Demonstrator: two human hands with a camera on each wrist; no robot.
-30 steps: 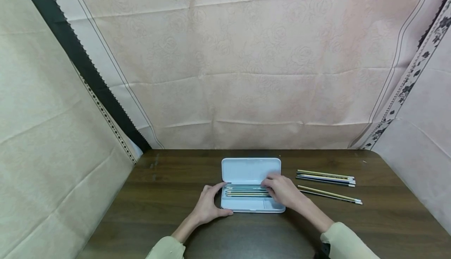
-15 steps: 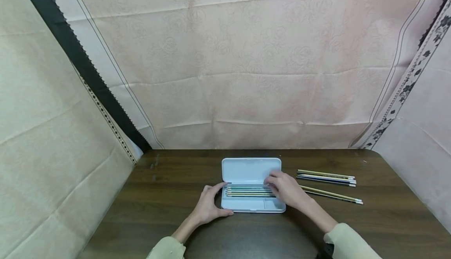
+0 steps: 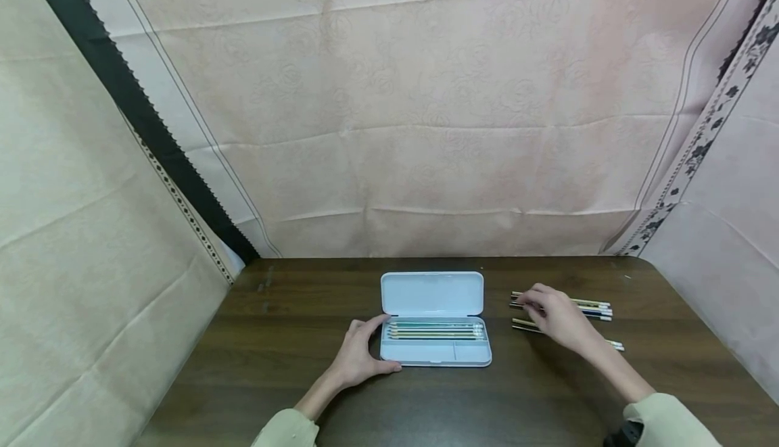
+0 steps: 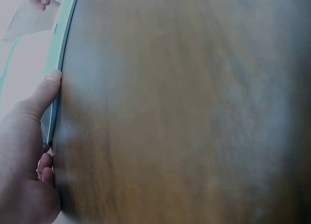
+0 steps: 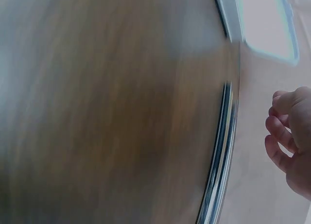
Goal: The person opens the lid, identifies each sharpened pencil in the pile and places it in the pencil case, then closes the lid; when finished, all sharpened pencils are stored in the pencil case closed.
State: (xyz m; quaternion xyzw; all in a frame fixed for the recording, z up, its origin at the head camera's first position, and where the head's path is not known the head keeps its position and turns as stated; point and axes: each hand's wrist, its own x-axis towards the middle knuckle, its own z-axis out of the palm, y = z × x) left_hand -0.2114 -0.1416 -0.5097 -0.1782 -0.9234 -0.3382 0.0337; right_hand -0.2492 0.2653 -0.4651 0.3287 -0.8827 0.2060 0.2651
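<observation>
A light blue pencil case (image 3: 422,354) lies on the brown table with its lid (image 3: 432,293) folded back. Several pencils (image 3: 435,331) lie side by side in its long compartment. My left hand (image 3: 354,360) grips the left end of the case, thumb on the front edge and fingers at the hinge side; the thumb (image 4: 44,94) shows along the rim in the left wrist view. Over the loose pencils (image 3: 596,310) on the right hovers my right hand (image 3: 562,318), fingers loosely bent with nothing between them, hiding part of the pencils.
Below the back bunch, a second small group of pencils (image 3: 616,346) lies on the table (image 3: 450,406), partly behind the right hand. Pale patterned cloth (image 3: 426,129) hangs behind the table and at both sides.
My right hand has left the pencil case and moved right, over the loose pencils. The pencils in the case are uncovered now. The left hand stays on the case.
</observation>
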